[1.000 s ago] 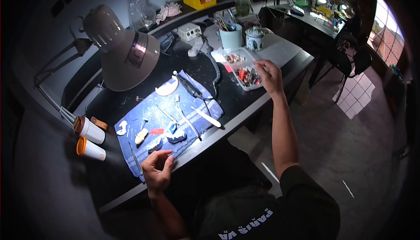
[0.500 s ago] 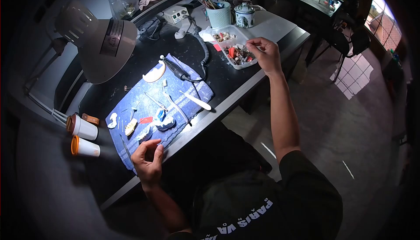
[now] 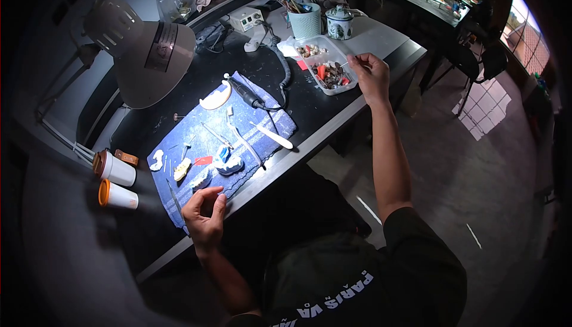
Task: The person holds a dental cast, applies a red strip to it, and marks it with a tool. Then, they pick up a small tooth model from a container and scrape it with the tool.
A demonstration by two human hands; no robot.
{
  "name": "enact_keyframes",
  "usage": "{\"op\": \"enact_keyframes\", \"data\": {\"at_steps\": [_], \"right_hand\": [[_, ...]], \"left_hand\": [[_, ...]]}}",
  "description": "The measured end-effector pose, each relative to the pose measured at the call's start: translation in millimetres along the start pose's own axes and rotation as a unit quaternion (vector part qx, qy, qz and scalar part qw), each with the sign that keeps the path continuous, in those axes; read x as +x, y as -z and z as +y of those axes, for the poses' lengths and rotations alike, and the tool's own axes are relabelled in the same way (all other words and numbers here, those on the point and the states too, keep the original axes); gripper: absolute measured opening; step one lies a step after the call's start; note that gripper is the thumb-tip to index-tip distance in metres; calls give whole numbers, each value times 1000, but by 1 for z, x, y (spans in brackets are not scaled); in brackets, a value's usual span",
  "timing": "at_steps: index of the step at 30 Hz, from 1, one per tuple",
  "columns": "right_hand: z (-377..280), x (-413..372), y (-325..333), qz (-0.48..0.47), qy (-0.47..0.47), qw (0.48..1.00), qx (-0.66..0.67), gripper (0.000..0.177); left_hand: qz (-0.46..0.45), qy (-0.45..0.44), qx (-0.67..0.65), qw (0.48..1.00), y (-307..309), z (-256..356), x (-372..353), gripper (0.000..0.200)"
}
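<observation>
Over the near right edge of the clear plastic box (image 3: 334, 92), my right hand (image 3: 372, 78) is closed in a pinch. A thin, pale sliver shows by its fingertips, too small to name. The box holds small red, brown and whitish bits in two compartments. My left hand (image 3: 204, 217) hovers at the bench's front edge, thumb and forefinger tips together; whatever they pinch is too small to make out. Just beyond it on the blue towel (image 3: 271, 97) lie dental casts (image 3: 229, 165), a red wax piece (image 3: 204, 160), a toothbrush (image 3: 230, 115) and a white-handled knife (image 3: 279, 138).
A lamp (image 3: 152, 64) overhangs the bench's left side. Two lidded cups (image 3: 122, 197) stand at the left. A corded handpiece (image 3: 245, 93) rests on the towel's far edge. Behind the box are a tool basket (image 3: 305, 23) and a lidded jar (image 3: 339, 24).
The view has shifted slightly, moving the bench a little right in the picture. My right hand has drawn slightly back toward the box's right edge. My left hand keeps nearly the same pose.
</observation>
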State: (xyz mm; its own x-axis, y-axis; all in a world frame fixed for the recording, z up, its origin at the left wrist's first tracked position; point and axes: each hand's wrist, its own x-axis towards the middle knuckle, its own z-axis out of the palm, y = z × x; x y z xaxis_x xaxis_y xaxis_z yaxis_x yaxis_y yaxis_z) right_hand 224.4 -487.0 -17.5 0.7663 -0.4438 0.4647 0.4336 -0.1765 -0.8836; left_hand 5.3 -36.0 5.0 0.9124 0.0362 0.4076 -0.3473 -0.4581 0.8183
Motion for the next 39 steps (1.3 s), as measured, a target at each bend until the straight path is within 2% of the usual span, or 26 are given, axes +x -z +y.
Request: {"op": "enact_keyframes", "data": {"at_steps": [11, 17, 20, 23, 29, 39], "right_hand": [[5, 1, -1, -11, 40, 998, 47, 9], [1, 0, -1, -11, 18, 1000, 20, 11], [4, 1, 0, -4, 38, 999, 0, 10], [5, 2, 0, -7, 20, 1000, -21, 10], [7, 2, -1, -1, 11, 1000, -19, 10], [7, 4, 2, -41, 39, 990, -131, 23]], "left_hand": [[-4, -3, 5, 1000, 0, 3, 1, 12], [-2, 5, 10, 1000, 0, 5, 1, 11], [0, -13, 23, 1000, -1, 5, 1, 11], [-3, 13, 2, 1000, 0, 5, 1, 11], [1, -15, 26, 1000, 0, 4, 1, 11], [1, -1, 21, 1000, 0, 2, 0, 12]]}}
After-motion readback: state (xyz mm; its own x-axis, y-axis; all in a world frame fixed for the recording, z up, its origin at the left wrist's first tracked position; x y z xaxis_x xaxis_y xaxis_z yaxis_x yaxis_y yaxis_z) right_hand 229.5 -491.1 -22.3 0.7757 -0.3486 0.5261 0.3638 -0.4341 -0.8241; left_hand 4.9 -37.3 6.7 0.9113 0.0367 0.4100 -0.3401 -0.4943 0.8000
